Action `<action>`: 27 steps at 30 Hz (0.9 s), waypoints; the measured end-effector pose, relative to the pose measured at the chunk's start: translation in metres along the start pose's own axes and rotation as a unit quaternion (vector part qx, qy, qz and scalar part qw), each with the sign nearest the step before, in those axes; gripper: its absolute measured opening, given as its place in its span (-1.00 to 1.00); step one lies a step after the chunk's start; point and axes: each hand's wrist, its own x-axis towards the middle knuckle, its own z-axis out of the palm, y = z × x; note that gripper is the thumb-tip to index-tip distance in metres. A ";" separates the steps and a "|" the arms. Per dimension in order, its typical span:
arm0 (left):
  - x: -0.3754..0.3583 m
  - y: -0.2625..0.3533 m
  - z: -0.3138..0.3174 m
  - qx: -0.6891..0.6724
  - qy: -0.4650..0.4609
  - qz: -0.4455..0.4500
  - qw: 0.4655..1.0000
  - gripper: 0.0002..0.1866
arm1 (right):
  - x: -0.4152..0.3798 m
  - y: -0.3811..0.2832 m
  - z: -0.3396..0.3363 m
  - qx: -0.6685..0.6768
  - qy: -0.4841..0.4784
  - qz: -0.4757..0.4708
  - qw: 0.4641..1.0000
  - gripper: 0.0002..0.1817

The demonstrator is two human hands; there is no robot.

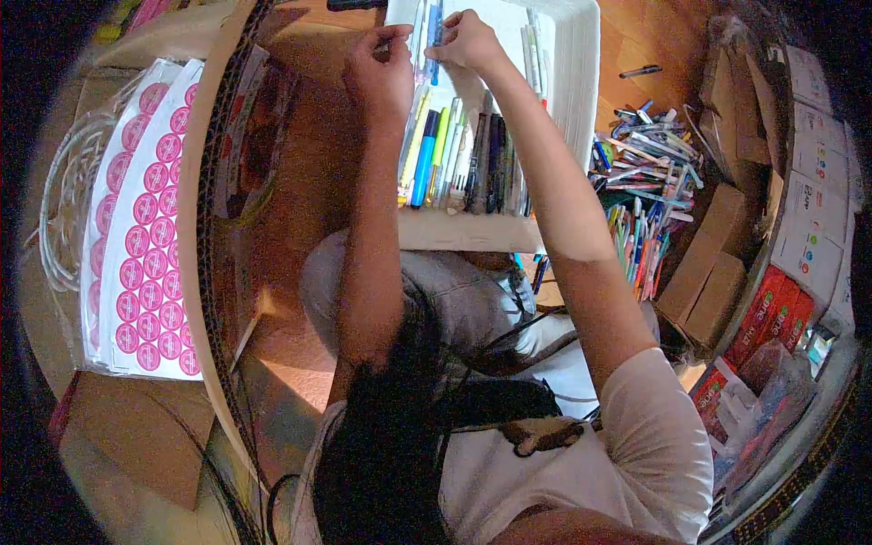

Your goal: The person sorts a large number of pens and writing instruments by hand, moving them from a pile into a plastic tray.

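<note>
pens going into the white tray, one at a time

both arms are stretched out over the far end of the tray. the right hand (465, 41) is pinched shut on a blue pen (436, 32), holding it upright near its top, with another pale pen just beside it. the left hand (381, 64) is curled closed right next to it, fingertips bent inward as if gripping something small, perhaps a cap or the pen's end; from here i cannot tell what, or whether anything is in it at all. the two hands nearly touch.

below them sits a white tray (572, 82) resting across the person's lap, and a row of pens and markers (459, 159) lies side by side in it: yellow, blue, green, black, grey, all pointing the same way. to my eye this is the sorting or checking step, with one pen being handled and the row already laid down. the next move would call for a steady grip and for setting the blue pen parallel to the others without knocking the row askew.

to the right, on the wooden floor, a loose heap of pens (640, 182) lies jumbled, with small brown cartons (713, 272) beside it and printed red and white boxes (799, 245) along the edge. to the left, a curved cardboard wall (195, 209) stands between the person and sheets of pink round stickers (145, 227).
</note>
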 end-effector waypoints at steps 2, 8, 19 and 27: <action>0.000 -0.001 0.000 -0.009 0.003 0.021 1.000 -0.84 | 0.000 -0.003 -0.002 0.001 -0.005 0.009 1.000 -0.17; -0.001 -0.003 0.004 0.071 -0.005 0.067 0.995 -0.87 | -0.041 -0.011 -0.045 0.060 0.093 0.016 0.994 -0.33; -0.006 0.007 0.005 0.103 -0.052 0.087 0.989 -0.84 | -0.207 0.135 -0.154 -0.136 0.096 0.113 0.980 -0.63; -0.011 0.012 0.007 0.129 -0.089 0.087 0.984 -0.84 | -0.213 0.126 -0.116 -0.188 0.099 0.144 0.966 -0.54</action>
